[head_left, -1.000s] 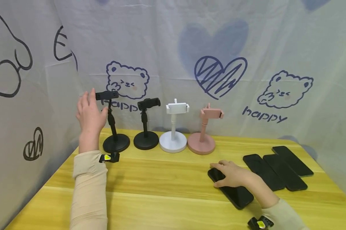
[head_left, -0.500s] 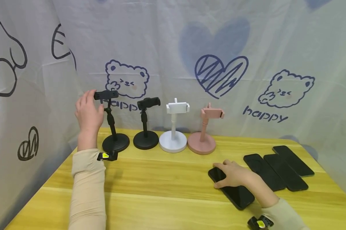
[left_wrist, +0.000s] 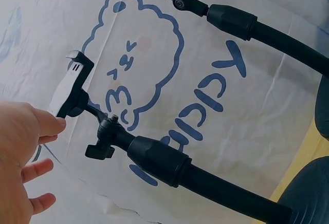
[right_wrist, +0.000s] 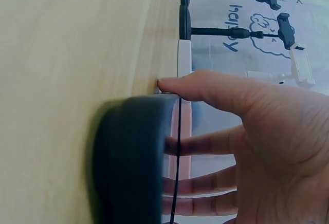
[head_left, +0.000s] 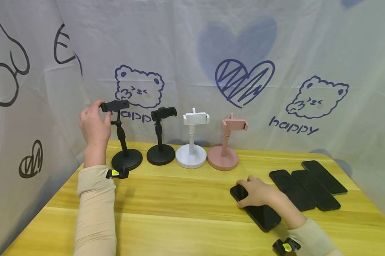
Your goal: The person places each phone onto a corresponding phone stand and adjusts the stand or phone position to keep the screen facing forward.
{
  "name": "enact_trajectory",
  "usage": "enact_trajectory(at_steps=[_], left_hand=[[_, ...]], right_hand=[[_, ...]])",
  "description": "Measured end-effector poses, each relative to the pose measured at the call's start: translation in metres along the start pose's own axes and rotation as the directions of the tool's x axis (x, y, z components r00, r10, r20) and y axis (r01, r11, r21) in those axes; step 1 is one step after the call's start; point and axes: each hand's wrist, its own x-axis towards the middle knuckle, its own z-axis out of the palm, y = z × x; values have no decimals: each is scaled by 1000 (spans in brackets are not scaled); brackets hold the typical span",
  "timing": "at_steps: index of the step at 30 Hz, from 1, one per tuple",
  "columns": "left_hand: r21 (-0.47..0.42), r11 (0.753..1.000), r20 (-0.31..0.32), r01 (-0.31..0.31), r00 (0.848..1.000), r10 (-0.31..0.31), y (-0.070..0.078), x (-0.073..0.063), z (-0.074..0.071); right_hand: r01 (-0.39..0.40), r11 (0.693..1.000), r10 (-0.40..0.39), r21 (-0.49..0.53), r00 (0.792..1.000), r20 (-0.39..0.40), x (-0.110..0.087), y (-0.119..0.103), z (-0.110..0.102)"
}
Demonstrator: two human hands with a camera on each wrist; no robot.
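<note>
My left hand (head_left: pixel 95 128) pinches the left end of the clamp on the tall black phone stand (head_left: pixel 121 137), at the far left of the row. In the left wrist view, one fingertip lies against the clamp's end (left_wrist: pixel 72 88), and two other fingers stick out below it. My right hand (head_left: pixel 258 193) holds a black smartphone (head_left: pixel 264 217) near its far end, thumb on one long edge and fingers on the other. The phone lies screen up on the table. In the right wrist view, the smartphone (right_wrist: pixel 128 157) is a dark blurred edge beside the fingers.
Right of the tall stand are a shorter black phone stand (head_left: pixel 160 154), a white one (head_left: pixel 191 160) and a pink one (head_left: pixel 223 161). Three dark phones (head_left: pixel 293 190) lie together at the right of the wooden table (head_left: pixel 167 209). A printed cloth (head_left: pixel 186 42) hangs behind.
My left fingers have drawn in from nearly straight to the clamp's end, and the hand sits slightly lower. The right hand and its smartphone have stayed in place; the view has shifted a little.
</note>
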Motion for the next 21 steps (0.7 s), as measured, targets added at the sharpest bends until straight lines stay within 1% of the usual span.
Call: enact_trajectory(at_steps=[8, 15, 21], left_hand=[[-4, 999, -31, -37, 999, 37, -1, -3, -4], [-3, 1000, -17, -27, 999, 27, -2, -4, -8], [4, 1000, -20, -30, 999, 30, -1, -5, -9]], right_hand=[[-14, 1000, 14, 6, 999, -44, 4, -2, 4], [18, 999, -16, 26, 997, -77, 4, -2, 5], [28, 999, -23, 34, 990, -136, 2, -3, 2]])
